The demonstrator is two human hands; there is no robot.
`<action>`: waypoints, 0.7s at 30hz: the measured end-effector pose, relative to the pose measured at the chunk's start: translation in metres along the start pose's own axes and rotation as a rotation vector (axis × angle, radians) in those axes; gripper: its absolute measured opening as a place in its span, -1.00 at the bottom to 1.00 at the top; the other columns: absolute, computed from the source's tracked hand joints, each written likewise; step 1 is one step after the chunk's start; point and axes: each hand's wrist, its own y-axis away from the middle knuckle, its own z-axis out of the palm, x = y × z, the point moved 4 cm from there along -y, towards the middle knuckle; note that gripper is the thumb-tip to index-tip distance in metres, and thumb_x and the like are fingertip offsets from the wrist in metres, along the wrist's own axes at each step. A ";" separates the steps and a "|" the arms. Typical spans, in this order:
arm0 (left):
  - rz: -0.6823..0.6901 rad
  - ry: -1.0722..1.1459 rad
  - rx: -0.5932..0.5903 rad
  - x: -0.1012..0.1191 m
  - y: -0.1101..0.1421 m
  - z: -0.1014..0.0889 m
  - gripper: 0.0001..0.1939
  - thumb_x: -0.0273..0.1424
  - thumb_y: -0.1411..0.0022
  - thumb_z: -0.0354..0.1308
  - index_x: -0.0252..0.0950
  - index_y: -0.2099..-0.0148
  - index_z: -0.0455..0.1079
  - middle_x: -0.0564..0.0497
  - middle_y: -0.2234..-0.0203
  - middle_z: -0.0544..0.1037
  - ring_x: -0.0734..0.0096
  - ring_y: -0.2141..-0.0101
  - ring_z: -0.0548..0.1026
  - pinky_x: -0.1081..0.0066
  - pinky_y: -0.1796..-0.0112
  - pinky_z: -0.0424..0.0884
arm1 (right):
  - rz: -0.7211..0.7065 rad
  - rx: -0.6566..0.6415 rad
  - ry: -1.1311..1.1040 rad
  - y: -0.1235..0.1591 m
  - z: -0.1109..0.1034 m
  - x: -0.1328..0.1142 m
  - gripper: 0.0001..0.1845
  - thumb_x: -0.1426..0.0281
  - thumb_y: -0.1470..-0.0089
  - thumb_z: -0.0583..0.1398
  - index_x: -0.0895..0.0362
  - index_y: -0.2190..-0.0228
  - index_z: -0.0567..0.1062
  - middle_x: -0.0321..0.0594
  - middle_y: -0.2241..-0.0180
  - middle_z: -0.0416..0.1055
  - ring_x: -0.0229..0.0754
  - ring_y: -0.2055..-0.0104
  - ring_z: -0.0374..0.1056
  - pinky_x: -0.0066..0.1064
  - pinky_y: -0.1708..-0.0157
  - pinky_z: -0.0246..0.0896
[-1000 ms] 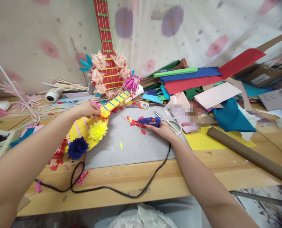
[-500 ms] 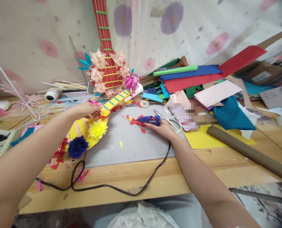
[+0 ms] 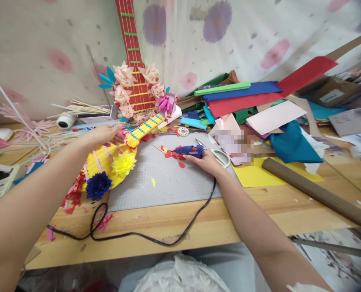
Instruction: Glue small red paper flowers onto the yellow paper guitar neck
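Observation:
My left hand [image 3: 109, 135] hovers at the body of a yellow paper guitar [image 3: 105, 156], its fingers extended beside a small pink flower. A yellow paper flower [image 3: 124, 164] and a dark blue one [image 3: 98, 185] sit on the guitar's lower body. Its neck slants up and away to the right. My right hand [image 3: 207, 162] grips a blue glue gun [image 3: 190, 151], nozzle pointing left, with the handle hidden in my palm. Red paper petals [image 3: 171, 154] lie around the nozzle on the grey cutting mat [image 3: 150, 194]. Scissors [image 3: 221, 157] lie just behind my right hand.
A red guitar with peach flowers [image 3: 139, 91] stands against the curtain. Coloured sheets [image 3: 244, 97] pile up at the back right. A brown roll [image 3: 314, 192] lies along the right side. The black cord [image 3: 150, 240] loops across the table's front.
My left hand has lifted slightly away from the base of the yellow guitar's neck, and its fingers have straightened. My right hand stays on the glue gun. The whole view has shifted slightly.

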 end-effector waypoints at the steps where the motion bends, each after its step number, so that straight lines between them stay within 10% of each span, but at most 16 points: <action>1: 0.035 -0.029 0.064 0.006 0.003 -0.003 -0.49 0.00 -0.13 -0.10 -0.34 0.35 0.43 -0.16 0.32 0.57 0.33 0.37 0.49 0.48 0.52 0.22 | 0.003 0.011 -0.007 0.000 0.000 0.001 -0.62 0.08 0.08 0.21 0.02 0.25 0.55 -0.25 0.28 0.53 -0.08 0.20 0.43 -0.26 0.15 0.28; 5: 0.255 -0.191 0.288 0.040 0.023 0.010 -0.56 -0.03 -0.08 -0.01 -0.29 0.30 0.46 -0.04 0.40 0.56 0.34 0.44 0.45 0.44 0.49 0.26 | 0.067 0.121 -0.018 -0.002 -0.003 0.006 -0.59 0.07 0.12 0.22 0.07 0.29 0.55 -0.20 0.34 0.53 -0.05 0.24 0.44 -0.28 0.21 0.30; 14: 0.422 -0.352 0.142 0.059 0.031 0.146 -0.75 -0.26 -0.08 0.08 -0.23 0.20 0.42 -0.04 0.27 0.55 0.26 0.25 0.47 0.36 0.30 0.33 | 0.183 0.232 -0.079 -0.004 -0.009 0.015 -0.49 -0.04 0.17 0.19 0.14 0.38 0.52 -0.19 0.53 0.46 -0.06 0.35 0.42 -0.30 0.34 0.29; 21: 0.616 -0.492 0.243 0.052 0.014 0.167 -0.71 -0.50 -0.14 -0.05 -0.29 0.12 0.39 -0.14 0.14 0.45 0.24 0.06 0.36 0.31 0.08 0.28 | 0.090 0.259 -0.091 -0.007 -0.006 0.020 -0.55 0.00 0.11 0.17 0.13 0.38 0.50 -0.20 0.55 0.46 -0.07 0.35 0.42 -0.32 0.36 0.30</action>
